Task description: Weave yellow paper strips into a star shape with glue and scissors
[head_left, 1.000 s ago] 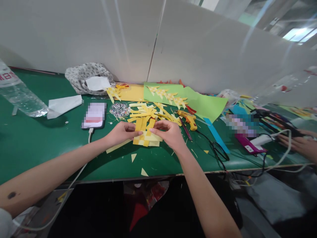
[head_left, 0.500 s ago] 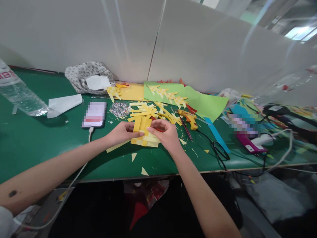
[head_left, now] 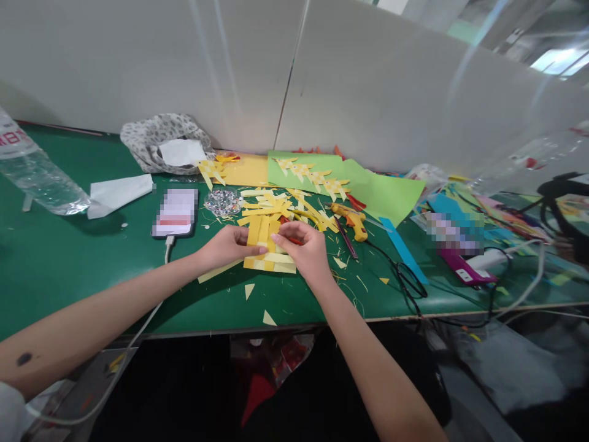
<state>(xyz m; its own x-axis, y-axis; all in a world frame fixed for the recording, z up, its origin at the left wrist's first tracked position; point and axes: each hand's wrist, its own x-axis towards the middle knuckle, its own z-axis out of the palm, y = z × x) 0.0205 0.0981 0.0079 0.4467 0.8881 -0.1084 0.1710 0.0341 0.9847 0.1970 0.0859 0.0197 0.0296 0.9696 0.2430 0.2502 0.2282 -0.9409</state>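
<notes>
Yellow woven paper piece (head_left: 263, 261), pinched by left hand (head_left: 226, 247) and right hand (head_left: 307, 248), thumbs on top. Paper strips (head_left: 262, 204), heaped just beyond; glue gun (head_left: 352, 222) to their right.

A pale, seamed wall (head_left: 161, 61) backs a green table (head_left: 115, 294), with a bright window (head_left: 559, 61) upper right.

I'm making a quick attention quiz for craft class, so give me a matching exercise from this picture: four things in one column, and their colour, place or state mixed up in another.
1. Woven paper
2. Phone
3. Glue gun
4. Green paper

A. Yellow, with a black cord
B. Under a row of yellow pieces
C. Held by left hand and right hand
D. Plugged into a white cable

Pairs: 1-C; 2-D; 3-A; 4-B
</notes>
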